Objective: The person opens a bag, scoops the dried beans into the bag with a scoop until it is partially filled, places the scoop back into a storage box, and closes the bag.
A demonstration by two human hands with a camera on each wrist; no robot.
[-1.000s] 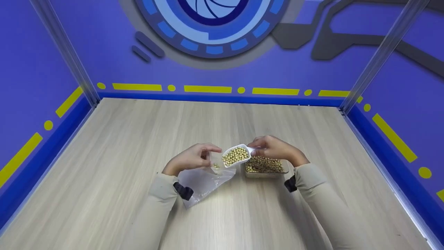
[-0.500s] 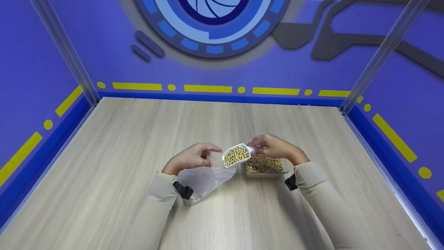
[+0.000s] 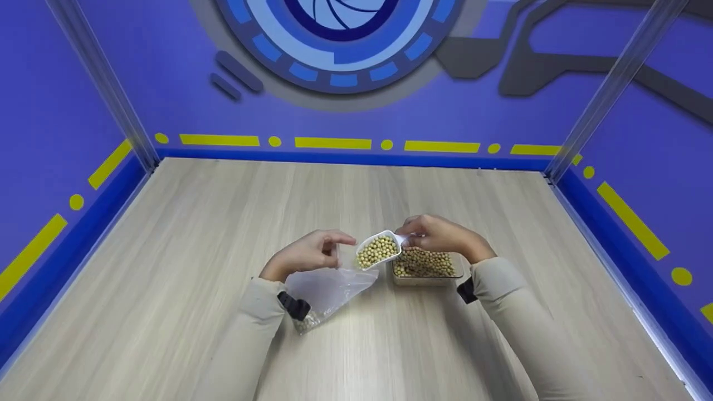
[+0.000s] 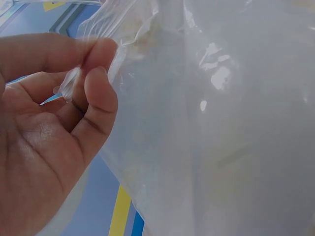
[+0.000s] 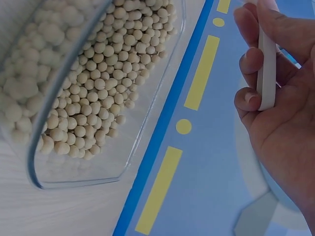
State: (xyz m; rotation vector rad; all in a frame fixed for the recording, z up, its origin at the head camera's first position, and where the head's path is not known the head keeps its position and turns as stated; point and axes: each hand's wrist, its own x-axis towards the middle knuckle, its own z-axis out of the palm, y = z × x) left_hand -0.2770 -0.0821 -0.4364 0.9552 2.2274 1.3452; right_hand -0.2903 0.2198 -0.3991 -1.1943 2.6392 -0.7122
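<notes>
My left hand (image 3: 306, 253) pinches the edge of a clear plastic bag (image 3: 328, 289) between thumb and fingers. In the left wrist view the film of the bag (image 4: 211, 123) hangs from those fingertips. A few beans show in the bag's lower corner. My right hand (image 3: 440, 236) grips the handle of a white scoop (image 3: 401, 240) heaped with round, pale yellow soybeans (image 3: 377, 252). The scoop's front lip overlaps the bag's mouth in the head view. Curled fingers around the white handle (image 5: 267, 73) show in the right wrist view.
A clear rectangular container (image 3: 429, 282) of soybeans stands on the wooden table (image 3: 356, 200), below my right hand. Blue panels (image 3: 390, 120) with yellow markings close off the back and both sides. A black strap (image 3: 295, 306) circles the left wrist.
Beans seen near the bag's mouth a second ago have slid down, and some now show in its lower corner. Both hands and the loaded scoop have hardly moved.
</notes>
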